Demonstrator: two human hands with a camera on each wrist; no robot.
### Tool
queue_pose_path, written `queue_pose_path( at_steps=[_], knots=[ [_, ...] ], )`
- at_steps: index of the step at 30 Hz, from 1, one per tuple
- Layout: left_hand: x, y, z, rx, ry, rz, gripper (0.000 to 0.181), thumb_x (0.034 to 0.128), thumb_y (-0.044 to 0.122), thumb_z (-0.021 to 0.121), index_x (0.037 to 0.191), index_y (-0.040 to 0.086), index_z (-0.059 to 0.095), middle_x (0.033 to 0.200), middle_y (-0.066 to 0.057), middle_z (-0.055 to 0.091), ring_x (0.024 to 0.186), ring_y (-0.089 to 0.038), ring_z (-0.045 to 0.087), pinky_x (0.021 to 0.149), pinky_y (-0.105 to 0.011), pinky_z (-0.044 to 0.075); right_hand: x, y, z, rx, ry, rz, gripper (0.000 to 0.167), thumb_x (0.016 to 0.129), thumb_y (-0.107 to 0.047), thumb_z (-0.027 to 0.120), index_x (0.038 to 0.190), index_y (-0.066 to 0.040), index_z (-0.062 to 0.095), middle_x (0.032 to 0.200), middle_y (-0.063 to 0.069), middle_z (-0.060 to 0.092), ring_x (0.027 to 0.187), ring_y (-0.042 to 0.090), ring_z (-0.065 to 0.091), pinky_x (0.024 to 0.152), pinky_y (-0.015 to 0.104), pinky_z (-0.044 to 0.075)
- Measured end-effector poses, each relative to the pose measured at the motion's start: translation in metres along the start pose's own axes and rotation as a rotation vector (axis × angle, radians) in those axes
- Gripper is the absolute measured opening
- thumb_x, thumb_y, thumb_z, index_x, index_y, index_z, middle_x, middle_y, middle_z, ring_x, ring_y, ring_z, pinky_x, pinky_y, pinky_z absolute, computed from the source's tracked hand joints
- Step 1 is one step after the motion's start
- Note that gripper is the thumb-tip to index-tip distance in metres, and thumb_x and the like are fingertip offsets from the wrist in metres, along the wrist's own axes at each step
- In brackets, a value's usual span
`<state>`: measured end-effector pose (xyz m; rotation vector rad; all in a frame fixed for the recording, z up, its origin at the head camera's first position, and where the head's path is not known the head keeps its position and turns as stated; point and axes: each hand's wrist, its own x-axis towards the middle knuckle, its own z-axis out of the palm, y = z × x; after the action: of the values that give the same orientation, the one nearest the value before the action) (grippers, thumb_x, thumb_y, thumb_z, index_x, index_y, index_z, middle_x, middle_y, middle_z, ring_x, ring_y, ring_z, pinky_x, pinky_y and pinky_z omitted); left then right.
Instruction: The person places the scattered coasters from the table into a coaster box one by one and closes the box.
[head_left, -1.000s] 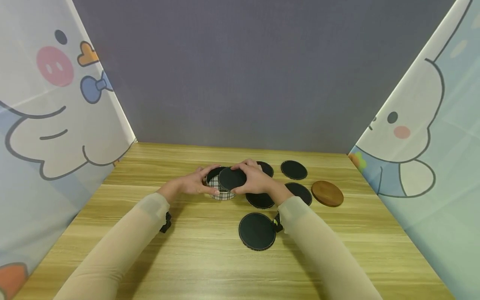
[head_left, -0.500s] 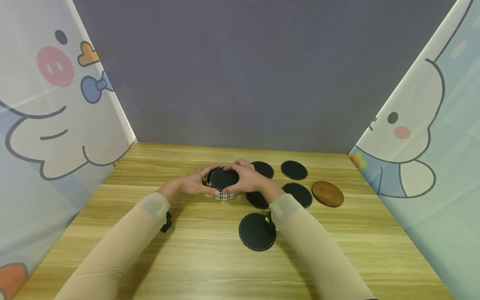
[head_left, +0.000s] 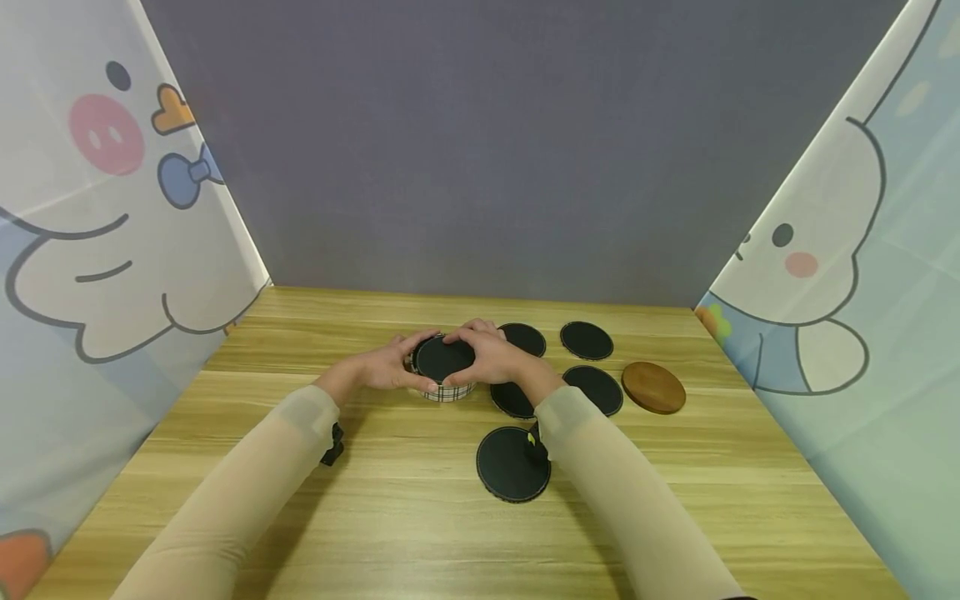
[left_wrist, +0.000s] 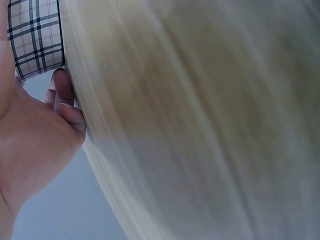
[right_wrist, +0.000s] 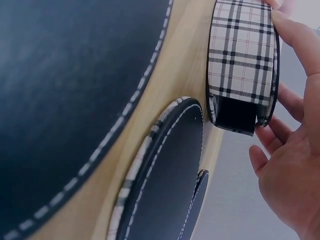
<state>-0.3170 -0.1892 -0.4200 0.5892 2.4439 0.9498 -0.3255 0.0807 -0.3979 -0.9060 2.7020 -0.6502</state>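
Coaster (head_left: 444,358): dark and round, so no long axis is offered; it is held roughly level at the mouth of the plaid holder (head_left: 446,392). How deeply it is seated cannot be told.
Alignment: the disc's edge against the holder's rim is judged to matter most.
Right hand (head_left: 497,358): the nearer grip; the coaster's right edge is pinched by thumb and fingers, with the disc lying to their left.
Left hand (head_left: 378,367): the holder's left side is clasped, thumb on the near side, index finger towards the far side.
Holder's place: stood on the worktop (head_left: 375,517), between both hands, directly beneath the coaster.
Loose coaster (head_left: 513,467): laid flat nearer the wearer, beside the right sleeve (head_left: 622,483).
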Motion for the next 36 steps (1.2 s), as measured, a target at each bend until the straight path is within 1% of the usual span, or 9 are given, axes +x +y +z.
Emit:
queue_pose_path(
  at_steps=[6,11,15,18,21,23,27,30,36],
  knots=[
    [0.001,-0.001,0.0,0.007,0.002,-0.006,0.115,0.0939,0.062,0.083,0.178,0.037,0.008,0.178,-0.032,-0.001,0.164,-0.058,0.013,0.123,-0.079,0.026,0.0,0.001,0.0,0.02,-0.011,-0.007,0.083,0.092,-0.057,0.085,0.162,-0.026,0.054,0.17,0.01,0.039,0.161,0.036,0.031,0.131,0.068,0.019],
    [0.001,-0.003,0.0,0.023,0.003,-0.011,0.116,0.0944,0.063,0.081,0.178,0.037,0.006,0.179,-0.033,-0.006,0.164,-0.059,0.015,0.123,-0.08,0.026,-0.002,0.002,0.001,0.021,-0.018,-0.022,0.081,0.096,-0.055,0.082,0.164,-0.023,0.052,0.172,0.01,0.039,0.162,0.037,0.03,0.131,0.068,0.021],
    [0.001,-0.003,0.0,0.04,0.008,-0.007,0.116,0.0938,0.064,0.081,0.178,0.036,0.007,0.178,-0.033,0.001,0.161,-0.059,0.022,0.121,-0.079,0.029,-0.009,0.005,0.0,0.022,0.0,-0.043,0.072,0.103,-0.05,0.077,0.164,-0.021,0.052,0.172,0.01,0.04,0.162,0.038,0.031,0.131,0.068,0.022],
    [0.001,-0.002,0.001,0.043,0.012,-0.005,0.116,0.093,0.065,0.082,0.178,0.037,0.008,0.177,-0.033,0.007,0.158,-0.059,0.028,0.121,-0.079,0.03,-0.022,0.008,-0.003,0.047,0.018,-0.063,0.063,0.107,-0.045,0.072,0.162,-0.02,0.054,0.168,0.012,0.043,0.154,0.036,0.043,0.127,0.063,0.034],
    [0.002,-0.002,0.001,0.033,0.015,-0.005,0.116,0.0928,0.064,0.083,0.178,0.037,0.008,0.176,-0.033,0.009,0.157,-0.059,0.03,0.121,-0.079,0.03,-0.037,0.014,-0.008,0.102,0.023,-0.094,0.054,0.111,-0.037,0.069,0.159,-0.016,0.057,0.16,0.015,0.05,0.134,0.031,0.061,0.113,0.053,0.051],
    [0.002,-0.003,0.001,0.029,0.02,-0.005,0.116,0.0928,0.063,0.083,0.178,0.037,0.009,0.176,-0.033,0.007,0.159,-0.06,0.027,0.122,-0.079,0.028,-0.048,0.019,-0.011,0.132,0.018,-0.122,0.049,0.112,-0.031,0.067,0.156,-0.011,0.06,0.153,0.016,0.056,0.121,0.027,0.068,0.104,0.047,0.058],
    [0.002,-0.003,0.001,0.034,0.032,-0.002,0.117,0.0922,0.061,0.085,0.178,0.036,0.009,0.178,-0.035,0.003,0.162,-0.062,0.016,0.123,-0.082,0.023,-0.071,0.028,-0.015,0.18,-0.026,-0.146,0.039,0.113,-0.023,0.065,0.149,-0.006,0.065,0.146,0.014,0.067,0.121,0.026,0.072,0.104,0.041,0.059],
    [0.001,-0.003,0.001,0.046,0.039,0.001,0.117,0.0919,0.061,0.085,0.178,0.035,0.01,0.178,-0.036,0.002,0.163,-0.063,0.012,0.123,-0.084,0.02,-0.087,0.033,-0.016,0.203,-0.077,-0.131,0.034,0.113,-0.023,0.065,0.144,-0.008,0.069,0.143,0.01,0.071,0.124,0.024,0.072,0.104,0.039,0.059],
    [0.0,-0.002,0.002,0.055,0.043,0.008,0.116,0.0923,0.061,0.084,0.178,0.033,0.011,0.178,-0.036,0.004,0.163,-0.063,0.012,0.123,-0.084,0.02,-0.116,0.044,-0.011,0.214,-0.153,-0.117,0.028,0.111,-0.024,0.068,0.138,-0.019,0.075,0.13,-0.001,0.073,0.099,0.011,0.068,0.086,0.03,0.057]
  ],
)
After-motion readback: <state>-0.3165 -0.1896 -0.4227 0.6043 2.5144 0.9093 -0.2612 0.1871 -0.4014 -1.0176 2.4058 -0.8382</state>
